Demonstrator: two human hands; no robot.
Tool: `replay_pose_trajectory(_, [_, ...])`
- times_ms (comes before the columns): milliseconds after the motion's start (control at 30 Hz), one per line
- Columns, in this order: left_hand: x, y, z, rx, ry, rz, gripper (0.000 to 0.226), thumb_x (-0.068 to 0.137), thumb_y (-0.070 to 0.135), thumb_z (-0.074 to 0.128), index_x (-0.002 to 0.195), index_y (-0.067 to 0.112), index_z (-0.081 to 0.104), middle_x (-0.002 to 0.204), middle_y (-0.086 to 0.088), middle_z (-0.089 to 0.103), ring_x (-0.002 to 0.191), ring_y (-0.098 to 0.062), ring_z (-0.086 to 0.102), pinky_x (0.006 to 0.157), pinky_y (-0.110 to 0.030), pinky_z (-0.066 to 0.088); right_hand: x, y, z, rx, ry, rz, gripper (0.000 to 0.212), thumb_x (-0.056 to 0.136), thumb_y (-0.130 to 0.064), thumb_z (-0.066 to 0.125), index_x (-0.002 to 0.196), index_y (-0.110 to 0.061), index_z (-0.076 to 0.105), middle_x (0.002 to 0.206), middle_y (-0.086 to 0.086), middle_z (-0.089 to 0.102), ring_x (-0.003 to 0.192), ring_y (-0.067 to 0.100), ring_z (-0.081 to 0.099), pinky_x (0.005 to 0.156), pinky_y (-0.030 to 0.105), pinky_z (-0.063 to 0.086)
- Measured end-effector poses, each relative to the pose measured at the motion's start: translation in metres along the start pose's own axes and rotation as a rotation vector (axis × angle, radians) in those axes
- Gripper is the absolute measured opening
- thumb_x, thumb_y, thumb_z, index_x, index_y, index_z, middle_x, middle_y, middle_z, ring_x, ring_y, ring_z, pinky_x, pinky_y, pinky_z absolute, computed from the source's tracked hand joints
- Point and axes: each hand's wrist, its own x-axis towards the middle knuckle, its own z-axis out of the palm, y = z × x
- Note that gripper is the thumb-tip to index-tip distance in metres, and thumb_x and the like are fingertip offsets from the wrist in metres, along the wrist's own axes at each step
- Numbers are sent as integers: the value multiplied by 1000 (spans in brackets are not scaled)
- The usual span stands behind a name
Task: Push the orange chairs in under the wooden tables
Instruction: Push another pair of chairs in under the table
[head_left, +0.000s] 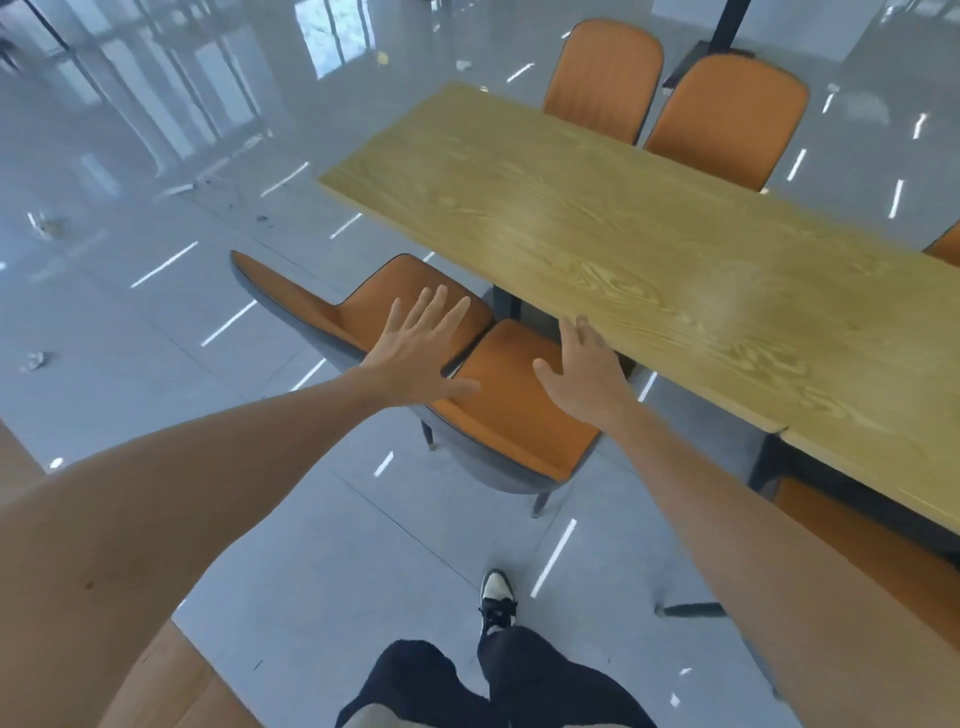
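Observation:
A long wooden table (649, 244) runs from the upper middle to the right edge. Two orange chairs stand at its near side. The nearer orange chair (514, 415), with a grey shell, sits partly out from the table. The farther orange chair (332, 306) stands to its left, angled away. My left hand (421, 348) hovers open, fingers spread, over the gap between the two chairs. Above the nearer chair, my right hand (587, 374) is open beside the table's edge. Neither hand grips anything. Two more orange chairs (727, 119) stand at the table's far side.
Glossy grey tiled floor (156, 260) lies all around, with small scraps of litter at the left. Another orange chair (841, 525) is tucked under the table at the right. My legs and a black-and-white shoe (496, 597) are at the bottom. A wood surface (171, 686) shows at the lower left.

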Motion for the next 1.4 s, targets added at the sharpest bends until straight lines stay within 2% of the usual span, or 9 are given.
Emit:
replay_pose_trajectory(200, [25,-95,-2,-18,-102,-13,126,68,90,55,159,29,-6,168,-13,-4,154,-33,-9,123,-58,0,57,-61,32,52,-45,30,79,100,-54,39,159,-12,7,166,16,3,153,29,7,122,49,16])
replay_pose_trajectory(333, [41,-165,3,16,-171,38,142,47,107,35,158,31,-11,168,-12,-4,154,-34,-10,121,-64,2,78,-100,65,65,-24,80,83,98,-61,35,159,-13,5,167,15,0,153,30,5,123,48,15])
replay_pose_trajectory(567, [64,-278,24,146,-392,201,142,53,98,55,159,28,-7,168,-15,-2,153,-38,-8,120,-65,3,71,-174,131,18,-45,224,102,83,-85,35,157,-18,14,166,13,9,152,29,11,121,52,18])
replay_pose_trajectory(700, [65,-327,32,265,-587,280,116,70,76,70,159,25,15,163,-6,25,152,-33,13,119,-57,17,60,-198,163,-67,-277,284,91,80,-72,56,148,-17,32,145,5,44,133,29,44,105,45,40])
replay_pose_trajectory(800, [70,-348,39,281,-536,396,80,88,42,70,153,24,28,155,0,39,147,-26,28,116,-49,26,67,-205,181,-215,-189,341,64,87,-38,63,142,-18,38,132,3,55,120,28,53,95,42,44])
replay_pose_trajectory(900, [82,-358,49,238,-480,435,60,93,27,65,147,23,39,147,2,49,137,-22,43,114,-46,32,80,-206,186,-270,-174,429,56,86,-25,63,136,-19,40,105,0,63,96,26,58,74,36,44])
replay_pose_trajectory(1067, [98,-365,73,156,-353,457,12,85,26,64,95,24,57,87,9,61,84,-19,60,72,-34,42,94,-201,197,-248,-125,560,16,70,-13,57,86,-17,52,64,-3,51,60,21,51,50,28,32])
replay_pose_trajectory(1200, [101,-366,82,150,-292,532,6,76,21,65,78,24,60,66,10,54,60,-17,50,50,-28,29,94,-201,205,-252,-71,581,11,64,-15,55,71,-21,50,58,-4,49,54,18,51,46,26,31])
replay_pose_trajectory(1400, [94,-351,83,161,-277,538,6,77,21,62,78,26,62,63,9,54,57,-16,49,45,-26,23,92,-199,204,-269,-49,563,11,65,-17,55,73,-24,56,57,-6,50,53,15,50,45,23,30])
